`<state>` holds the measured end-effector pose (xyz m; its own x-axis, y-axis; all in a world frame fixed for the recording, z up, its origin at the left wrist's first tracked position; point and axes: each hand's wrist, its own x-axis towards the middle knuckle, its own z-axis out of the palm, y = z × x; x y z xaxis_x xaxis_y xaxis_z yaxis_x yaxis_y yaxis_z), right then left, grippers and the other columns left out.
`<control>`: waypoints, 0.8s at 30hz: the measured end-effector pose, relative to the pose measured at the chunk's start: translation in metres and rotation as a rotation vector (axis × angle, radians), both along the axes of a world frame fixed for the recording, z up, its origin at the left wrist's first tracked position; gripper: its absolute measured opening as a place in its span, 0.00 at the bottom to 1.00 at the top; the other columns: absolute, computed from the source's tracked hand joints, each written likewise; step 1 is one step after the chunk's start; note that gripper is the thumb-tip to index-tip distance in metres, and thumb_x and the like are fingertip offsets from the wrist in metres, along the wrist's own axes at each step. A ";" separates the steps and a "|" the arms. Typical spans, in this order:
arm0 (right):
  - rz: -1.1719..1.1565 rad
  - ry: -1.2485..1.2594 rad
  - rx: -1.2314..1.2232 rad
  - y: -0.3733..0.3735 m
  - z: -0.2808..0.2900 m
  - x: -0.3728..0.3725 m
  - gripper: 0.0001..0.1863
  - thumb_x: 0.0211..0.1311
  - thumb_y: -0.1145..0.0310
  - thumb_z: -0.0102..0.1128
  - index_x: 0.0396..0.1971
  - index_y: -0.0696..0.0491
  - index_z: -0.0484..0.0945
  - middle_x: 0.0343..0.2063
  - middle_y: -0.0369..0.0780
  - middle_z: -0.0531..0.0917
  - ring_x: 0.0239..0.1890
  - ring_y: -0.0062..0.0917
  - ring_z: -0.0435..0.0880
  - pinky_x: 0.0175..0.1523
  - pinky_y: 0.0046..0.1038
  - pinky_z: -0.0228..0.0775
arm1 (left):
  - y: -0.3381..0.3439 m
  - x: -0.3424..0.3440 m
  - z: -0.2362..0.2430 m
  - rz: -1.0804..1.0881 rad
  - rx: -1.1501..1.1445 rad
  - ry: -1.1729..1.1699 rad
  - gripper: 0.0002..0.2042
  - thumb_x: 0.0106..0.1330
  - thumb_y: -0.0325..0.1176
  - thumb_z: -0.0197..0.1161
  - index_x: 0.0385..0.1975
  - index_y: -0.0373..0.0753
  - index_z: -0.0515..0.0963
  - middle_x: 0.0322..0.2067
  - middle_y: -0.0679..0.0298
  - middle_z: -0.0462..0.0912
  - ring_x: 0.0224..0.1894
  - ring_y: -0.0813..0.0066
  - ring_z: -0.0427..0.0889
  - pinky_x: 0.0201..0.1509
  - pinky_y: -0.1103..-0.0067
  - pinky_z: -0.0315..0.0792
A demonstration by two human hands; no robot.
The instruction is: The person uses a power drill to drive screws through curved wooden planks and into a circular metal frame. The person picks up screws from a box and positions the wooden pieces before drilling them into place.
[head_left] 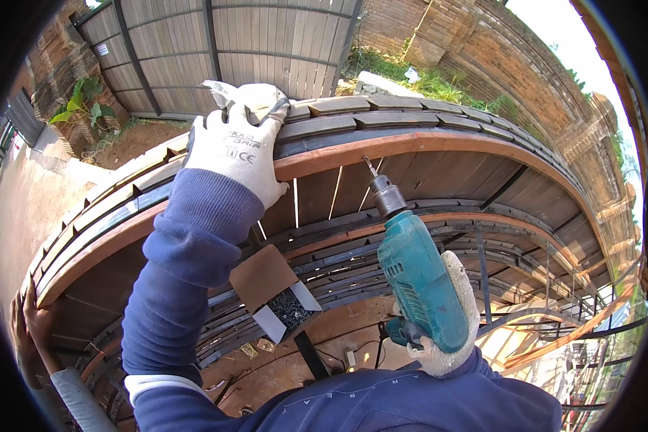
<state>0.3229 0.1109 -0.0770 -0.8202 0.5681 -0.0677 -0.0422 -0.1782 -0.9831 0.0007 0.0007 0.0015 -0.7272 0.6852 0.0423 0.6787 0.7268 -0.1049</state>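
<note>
1. Teal plastic covers the drill (419,277), which has a smooth, fat body with rows of thin slots. It is in front of you, pointing up and away.
2. Your right hand (465,299), in a rough knit glove, is wrapped around the drill. Part of that hand is hidden behind it.
3. At the drill's nose sits a grey metal chuck (389,197), round and ridged. A thin, twisty bit (370,166) sticks out, with its tip at the long red-brown strip (425,141). You cannot tell if the tip has gone in.
4. Your left hand (232,153), in a white glove, lies over the strip, well apart from your right, with its thumb on the near side. How tightly it grips cannot be told. By its fingertips is a crumpled white lump (258,97).
5. The strip bends in a big, smooth curve. Dark, overlapping slats (389,119) run beside it.
6. Below, a brown cardboard box (263,276) stands open, full of small, pointy grey screws (286,309).
7. At the far left, another person's bare hands (37,317) touch the strip's end.
</note>
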 end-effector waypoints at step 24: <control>0.060 -0.034 0.544 0.005 -0.003 -0.006 0.55 0.56 0.66 0.78 0.79 0.57 0.53 0.68 0.49 0.73 0.63 0.34 0.81 0.64 0.33 0.77 | -0.003 0.001 -0.002 -0.011 0.035 0.013 0.46 0.55 0.50 0.78 0.76 0.47 0.65 0.66 0.48 0.72 0.71 0.50 0.70 0.77 0.58 0.59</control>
